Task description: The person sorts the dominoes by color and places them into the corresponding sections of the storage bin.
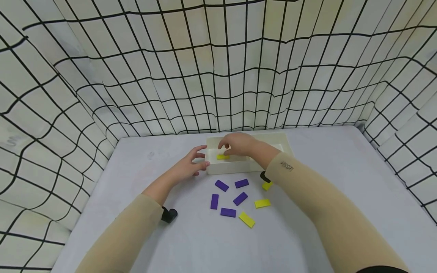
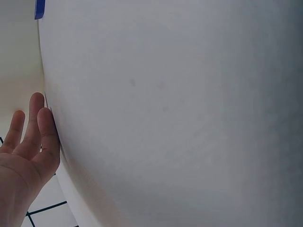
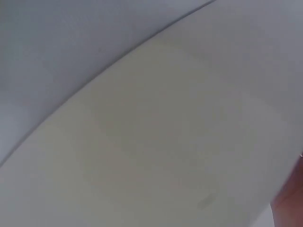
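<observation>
The left hand (image 1: 184, 168) has its fingers spread at the left end of a white box (image 1: 227, 168), while the right hand's (image 1: 240, 144) fingers bend down inside it at a yellow block (image 1: 222, 157), pinching or not I cannot tell. Nearer the person than the fingers, purple blocks (image 1: 228, 212) and other yellow blocks (image 1: 262, 203) lie on the white desk (image 1: 191, 242); beyond them rise pale walls (image 1: 187, 32) behind black netting (image 1: 227, 46).
</observation>
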Tool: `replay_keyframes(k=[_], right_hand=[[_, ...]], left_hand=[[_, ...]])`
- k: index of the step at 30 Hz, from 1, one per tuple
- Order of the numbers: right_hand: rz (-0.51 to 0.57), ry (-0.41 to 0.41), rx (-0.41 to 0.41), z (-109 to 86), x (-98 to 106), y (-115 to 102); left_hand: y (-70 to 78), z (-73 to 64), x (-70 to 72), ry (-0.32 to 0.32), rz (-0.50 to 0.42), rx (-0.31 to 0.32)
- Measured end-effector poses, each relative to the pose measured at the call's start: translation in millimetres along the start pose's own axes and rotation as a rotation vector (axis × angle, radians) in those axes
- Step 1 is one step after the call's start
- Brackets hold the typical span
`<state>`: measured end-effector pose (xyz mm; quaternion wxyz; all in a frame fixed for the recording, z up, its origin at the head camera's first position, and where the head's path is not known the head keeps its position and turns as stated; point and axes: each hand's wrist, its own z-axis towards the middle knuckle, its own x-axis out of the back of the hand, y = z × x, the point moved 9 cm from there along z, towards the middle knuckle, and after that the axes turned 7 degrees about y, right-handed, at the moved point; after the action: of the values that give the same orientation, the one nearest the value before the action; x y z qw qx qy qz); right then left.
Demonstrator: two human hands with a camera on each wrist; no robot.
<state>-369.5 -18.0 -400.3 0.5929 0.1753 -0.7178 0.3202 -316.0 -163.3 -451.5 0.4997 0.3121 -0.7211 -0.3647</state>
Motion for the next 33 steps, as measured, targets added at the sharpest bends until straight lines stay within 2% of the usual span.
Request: replay_keyframes(k=[18,26,33], right_hand=[[0.04,0.08,0.028,-57.8,36.8,6.9],[0.025,0.102,0.043,-90.5,38.8,11.3],[0.037,0.096,0.029,-123.6,33.2,25.2]], left_hand=[[1.2,-0.2,0.2,0.009,0.008,0.011],[-1.9,0.7,-0.7,0.013,0.015,0.007],[-0.4,-0.3,-0.7,0.013,0.026,0.01]])
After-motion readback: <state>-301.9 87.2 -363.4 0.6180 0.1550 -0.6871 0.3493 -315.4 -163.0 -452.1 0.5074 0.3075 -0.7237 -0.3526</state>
